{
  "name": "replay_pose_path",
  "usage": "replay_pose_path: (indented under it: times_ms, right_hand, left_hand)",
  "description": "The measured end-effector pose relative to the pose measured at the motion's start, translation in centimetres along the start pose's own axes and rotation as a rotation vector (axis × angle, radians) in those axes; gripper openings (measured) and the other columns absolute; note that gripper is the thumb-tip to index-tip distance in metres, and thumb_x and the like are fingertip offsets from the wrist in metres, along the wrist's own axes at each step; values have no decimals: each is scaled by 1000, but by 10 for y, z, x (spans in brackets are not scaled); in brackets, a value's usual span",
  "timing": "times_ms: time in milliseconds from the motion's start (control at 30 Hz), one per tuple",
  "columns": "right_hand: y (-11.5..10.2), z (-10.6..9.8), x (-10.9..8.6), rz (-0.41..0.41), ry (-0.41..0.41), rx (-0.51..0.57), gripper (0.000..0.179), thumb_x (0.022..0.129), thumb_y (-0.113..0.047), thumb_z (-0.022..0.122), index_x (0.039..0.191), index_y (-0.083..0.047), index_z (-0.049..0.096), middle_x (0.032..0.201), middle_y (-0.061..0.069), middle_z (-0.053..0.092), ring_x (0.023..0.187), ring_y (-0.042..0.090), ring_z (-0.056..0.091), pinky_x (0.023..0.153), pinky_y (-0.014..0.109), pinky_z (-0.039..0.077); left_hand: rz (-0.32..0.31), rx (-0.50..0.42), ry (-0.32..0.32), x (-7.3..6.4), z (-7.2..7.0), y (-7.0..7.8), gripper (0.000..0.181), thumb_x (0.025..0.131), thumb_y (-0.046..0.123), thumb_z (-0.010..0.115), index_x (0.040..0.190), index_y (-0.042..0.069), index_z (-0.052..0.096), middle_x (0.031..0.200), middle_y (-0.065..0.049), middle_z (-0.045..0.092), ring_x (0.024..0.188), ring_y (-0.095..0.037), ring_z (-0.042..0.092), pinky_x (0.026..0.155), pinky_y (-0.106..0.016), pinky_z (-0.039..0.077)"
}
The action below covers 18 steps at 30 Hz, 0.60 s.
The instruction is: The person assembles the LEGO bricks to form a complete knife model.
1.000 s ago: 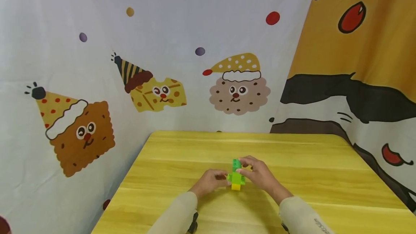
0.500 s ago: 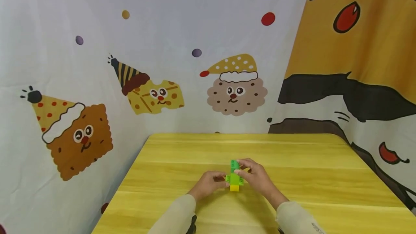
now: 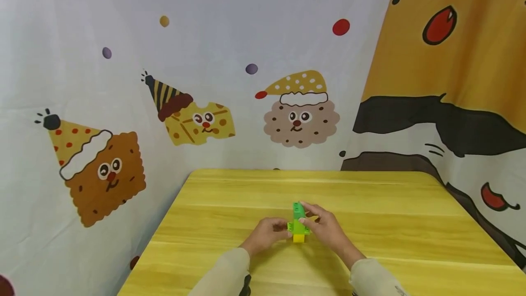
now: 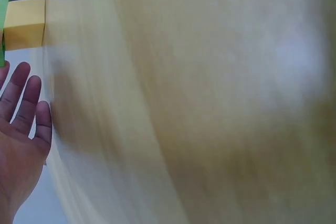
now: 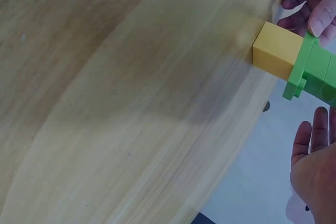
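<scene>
A small upright stack of toy building bricks stands on the table between both hands in the head view. Its bottom is a yellow brick (image 3: 298, 238). Above that a light green plate (image 5: 299, 69) juts out on both sides, under green bricks (image 5: 318, 72), with a darker green brick (image 3: 298, 207) on top. My left hand (image 3: 267, 235) pinches the plate's left end between thumb and fingers. With thumb and index finger, my right hand (image 3: 327, 229) holds the upper green bricks from the right. In the left wrist view, the yellow brick (image 4: 24, 23) shows beyond the left fingers (image 4: 29, 98).
The wood-grain table (image 3: 370, 195) reaches back to a cloth (image 3: 230, 35) printed with cartoon food figures. Loose sleeves (image 3: 226, 271) cover both forearms.
The head view has shifted slightly. Both hands keep nearly the same place at the brick stack, with the right thumb a touch lower on the green bricks.
</scene>
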State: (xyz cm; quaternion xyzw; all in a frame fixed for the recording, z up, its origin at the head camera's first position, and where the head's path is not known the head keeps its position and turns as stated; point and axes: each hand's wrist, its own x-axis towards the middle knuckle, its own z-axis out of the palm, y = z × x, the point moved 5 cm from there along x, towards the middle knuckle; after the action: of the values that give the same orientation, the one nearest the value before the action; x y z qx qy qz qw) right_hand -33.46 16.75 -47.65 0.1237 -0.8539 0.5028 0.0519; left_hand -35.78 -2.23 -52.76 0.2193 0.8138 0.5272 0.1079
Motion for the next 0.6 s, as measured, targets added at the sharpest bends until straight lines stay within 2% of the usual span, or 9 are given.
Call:
replay_pose_path:
  times_ms: [233,467,600]
  right_hand:
    - [5,0,3,20,17,1,51,94,-14,70,143,-18,56,123,-5,66,107,16,58,86,36,47]
    - [7,-3,8,59,57,40,50,94,-15,70,142,-18,57,121,1,67,107,19,61,84,34,50]
    - [9,-3,10,78,77,56,49,95,-15,69,142,-16,56,120,4,68,107,20,62,88,38,50]
  left_hand:
    - [-2,-12,39,0,3,2,28,94,23,71,120,12,70,110,4,69,100,-15,62,85,-34,53]
    - [55,9,80,2,1,8,34,95,19,69,127,8,66,117,3,68,108,-22,61,93,-39,50]
    - [60,4,93,4,1,9,36,95,18,69,129,5,65,117,2,67,106,-19,62,93,-40,49]
